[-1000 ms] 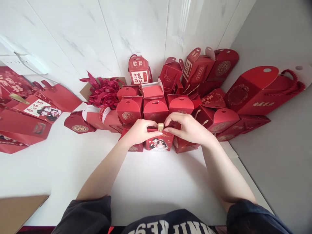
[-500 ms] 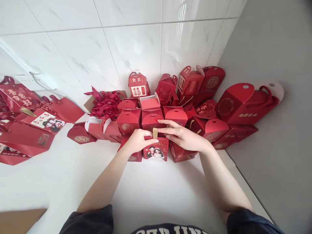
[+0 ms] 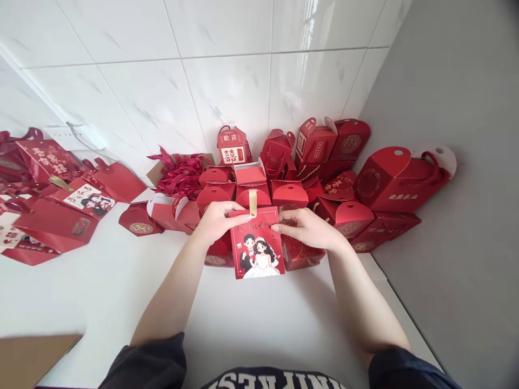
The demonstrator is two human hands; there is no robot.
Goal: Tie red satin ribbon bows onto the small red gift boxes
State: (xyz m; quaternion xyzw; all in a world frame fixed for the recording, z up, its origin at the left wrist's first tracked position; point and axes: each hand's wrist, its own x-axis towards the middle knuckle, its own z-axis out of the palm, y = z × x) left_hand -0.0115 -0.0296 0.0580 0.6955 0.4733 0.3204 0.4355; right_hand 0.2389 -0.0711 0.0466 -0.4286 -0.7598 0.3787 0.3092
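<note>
A red gift box (image 3: 259, 248) printed with a cartoon bride and groom is held upright between my hands, its front facing me. A gold ribbon loop (image 3: 253, 202) stands up from its top edge. My left hand (image 3: 219, 219) grips the upper left corner, thumb in front and fingers behind. My right hand (image 3: 304, 229) pinches the upper right edge, with the thumb on the front face. Behind it, several red boxes with rounded flaps (image 3: 217, 194) stand close together, partly hidden by the held box and my hands.
At the left lie more red gift boxes (image 3: 60, 221). Dark red ribbons (image 3: 180, 173) fill a cardboard box near the tiled wall (image 3: 227, 81). A large red box with a rope handle (image 3: 405, 181) sits by the grey panel (image 3: 454, 259). Brown cardboard (image 3: 36, 356) lies at the lower left.
The couple-printed box has been raised and tilted towards me, showing its whole front. My right hand has moved from the ribbon loop to the box's right edge.
</note>
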